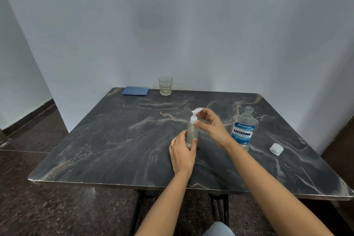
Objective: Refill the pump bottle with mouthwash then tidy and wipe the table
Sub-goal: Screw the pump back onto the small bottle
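A small clear pump bottle (192, 132) stands upright in the middle of the dark marble table (115, 140). My left hand (182, 154) grips its lower body. My right hand (209, 124) holds the white pump head (195, 116) at the collar, fingers pinched around it. To the right stands the mouthwash bottle (243, 130), clear with a blue label, its neck uncapped. Its white cap (276, 149) lies on the table further right.
A drinking glass (165, 85) stands at the far edge by the wall, with a folded blue cloth (136, 90) to its left. The table's far and right sides meet white walls. Dark floor lies to the left and below.
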Motion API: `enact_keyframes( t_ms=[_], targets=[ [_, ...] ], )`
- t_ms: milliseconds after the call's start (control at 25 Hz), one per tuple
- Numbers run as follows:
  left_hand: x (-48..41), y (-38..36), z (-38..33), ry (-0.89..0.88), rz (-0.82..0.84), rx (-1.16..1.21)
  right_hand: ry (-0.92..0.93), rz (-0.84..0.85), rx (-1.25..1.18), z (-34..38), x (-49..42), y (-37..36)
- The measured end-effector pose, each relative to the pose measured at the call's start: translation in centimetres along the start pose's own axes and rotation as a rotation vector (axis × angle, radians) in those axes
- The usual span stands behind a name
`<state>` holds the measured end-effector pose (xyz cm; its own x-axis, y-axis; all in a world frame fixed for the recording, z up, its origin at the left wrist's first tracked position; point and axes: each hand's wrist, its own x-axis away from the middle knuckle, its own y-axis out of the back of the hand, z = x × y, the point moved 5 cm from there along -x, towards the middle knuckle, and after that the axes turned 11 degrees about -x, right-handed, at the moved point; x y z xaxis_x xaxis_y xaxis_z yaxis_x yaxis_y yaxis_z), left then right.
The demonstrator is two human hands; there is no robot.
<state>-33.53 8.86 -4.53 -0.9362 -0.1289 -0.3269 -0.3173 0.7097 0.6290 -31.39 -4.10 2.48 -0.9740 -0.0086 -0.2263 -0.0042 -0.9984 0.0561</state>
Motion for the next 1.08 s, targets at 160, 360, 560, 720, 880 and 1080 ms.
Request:
enact_keyframes(
  t_ms=[160,360,560,720,880,1080],
  targets=[
    [-0.03,0.02,-0.01,-0.001,0.006,-0.005,-0.016,0.062,-0.020,0.43,-0.22,-0.43],
    [-0.03,0.11,-0.08,0.002,0.006,-0.006,-0.002,0.032,-0.001,0.27,-0.05,-0.28],
    [0.03,0.09,-0.10,0.004,0.011,0.005,-0.024,0.050,-0.048,0.15,-0.15,-0.17],
    [0.02,0.01,0.00,0.010,0.016,0.013,-0.026,0.125,-0.033,0.31,-0.26,-0.69],
    [-0.07,-0.09,0.10,0.016,0.033,0.007,0.008,0.119,-0.002,0.21,-0.48,-0.47],
    [-0.02,-0.10,0.05,0.007,0.034,0.005,0.000,0.191,0.028,0.44,-0.73,-0.16]
  ],
)
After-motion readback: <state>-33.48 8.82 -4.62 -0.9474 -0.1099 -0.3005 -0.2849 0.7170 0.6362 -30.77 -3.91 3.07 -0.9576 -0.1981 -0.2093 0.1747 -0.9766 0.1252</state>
